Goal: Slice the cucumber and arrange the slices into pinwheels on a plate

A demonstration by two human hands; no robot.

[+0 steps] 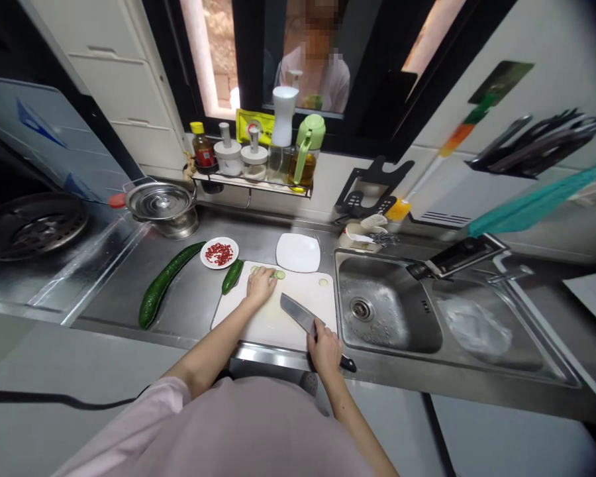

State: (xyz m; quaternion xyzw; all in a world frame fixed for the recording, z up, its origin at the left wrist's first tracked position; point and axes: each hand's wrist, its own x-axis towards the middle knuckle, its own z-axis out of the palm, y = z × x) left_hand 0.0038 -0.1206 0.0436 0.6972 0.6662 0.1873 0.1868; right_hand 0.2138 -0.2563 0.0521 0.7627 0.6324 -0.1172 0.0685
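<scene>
My right hand (326, 348) is wrapped round the black handle of a kitchen knife (298, 313). The broad blade points up and left over the white cutting board (273, 331). At the board's far edge, my left hand (261, 286) has its fingers bent down over a row of cucumber slices (279, 274), partly hiding them. A single cucumber slice (323, 282) lies at the board's far right corner. The cut piece of cucumber (232, 276) rests along the board's left edge. Behind the board is a white square plate (298, 252).
Left of the board are a long whole cucumber (166, 285) and a small plate (220, 265) of chopped red pieces. A lidded steel pot (161, 202) stands farther back. The sink (392, 298) adjoins the board's right side. A condiment rack (258, 182) hangs behind.
</scene>
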